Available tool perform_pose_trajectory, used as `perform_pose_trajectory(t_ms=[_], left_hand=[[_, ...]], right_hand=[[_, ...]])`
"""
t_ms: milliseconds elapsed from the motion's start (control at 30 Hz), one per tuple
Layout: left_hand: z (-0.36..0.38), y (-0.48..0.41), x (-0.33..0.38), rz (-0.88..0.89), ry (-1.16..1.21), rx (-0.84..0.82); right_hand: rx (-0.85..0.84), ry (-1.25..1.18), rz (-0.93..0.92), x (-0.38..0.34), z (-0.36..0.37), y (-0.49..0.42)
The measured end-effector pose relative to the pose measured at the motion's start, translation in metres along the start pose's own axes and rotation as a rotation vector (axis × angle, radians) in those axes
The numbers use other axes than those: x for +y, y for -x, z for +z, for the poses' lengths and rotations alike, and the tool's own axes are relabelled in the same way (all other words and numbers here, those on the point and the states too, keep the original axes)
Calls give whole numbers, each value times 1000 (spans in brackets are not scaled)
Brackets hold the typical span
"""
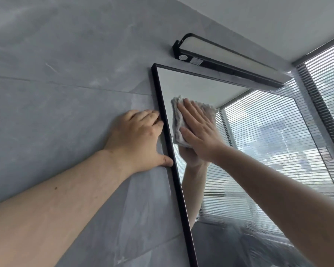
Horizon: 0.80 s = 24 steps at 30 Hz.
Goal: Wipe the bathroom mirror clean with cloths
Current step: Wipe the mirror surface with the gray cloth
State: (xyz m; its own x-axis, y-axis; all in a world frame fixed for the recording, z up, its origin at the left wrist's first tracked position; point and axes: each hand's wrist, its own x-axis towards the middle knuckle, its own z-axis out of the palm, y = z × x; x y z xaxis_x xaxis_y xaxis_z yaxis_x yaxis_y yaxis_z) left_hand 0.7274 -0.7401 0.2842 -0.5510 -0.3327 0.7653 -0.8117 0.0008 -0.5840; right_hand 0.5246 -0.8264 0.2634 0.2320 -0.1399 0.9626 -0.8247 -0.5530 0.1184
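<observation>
Forearms come first on my feed, both bare, reaching up from the lower corners. The left hand [137, 139] lies against the grey tiled wall [66, 74] just beside the mirror's black frame [177, 182]. Its fingers are bent with the tips at the frame's outer edge, and the thumb tip touches the frame lower down. I cannot tell whether those fingers hook round the edge or only lean on it.

The right hand [199, 130] is spread flat, fingers straight and slightly apart, pressing a pale grey cloth [176, 122] onto the mirror [258, 160]. The cloth sits in the upper left part of the glass, close beside the frame, and shows past the fingertips and the thumb side of the palm. Below it the glass reflects the hand and forearm, along with slatted blinds.

A black-cased bar light [229, 60] is mounted on the wall just above the mirror's top edge. Window blinds [330, 83] fill the right side under a white ceiling [258, 16].
</observation>
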Motion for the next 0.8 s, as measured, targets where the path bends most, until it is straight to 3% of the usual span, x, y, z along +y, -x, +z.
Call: perform_pose_trajectory(t_ms=[167,300,500,800], left_hand=[[-17,-31,-29,-84,-152,0],[-6,-34,-30,-100,-191,21],[-1,-33,-31,-94,-161,55],[-4,-38,-31,-58,-189,46]], right_hand=[[-64,104,-158,2,12,92],[-114,113,-193,3,11,108],[-46,49,-185,-8,5,32],[31,15,-29,-14,-17,-97]])
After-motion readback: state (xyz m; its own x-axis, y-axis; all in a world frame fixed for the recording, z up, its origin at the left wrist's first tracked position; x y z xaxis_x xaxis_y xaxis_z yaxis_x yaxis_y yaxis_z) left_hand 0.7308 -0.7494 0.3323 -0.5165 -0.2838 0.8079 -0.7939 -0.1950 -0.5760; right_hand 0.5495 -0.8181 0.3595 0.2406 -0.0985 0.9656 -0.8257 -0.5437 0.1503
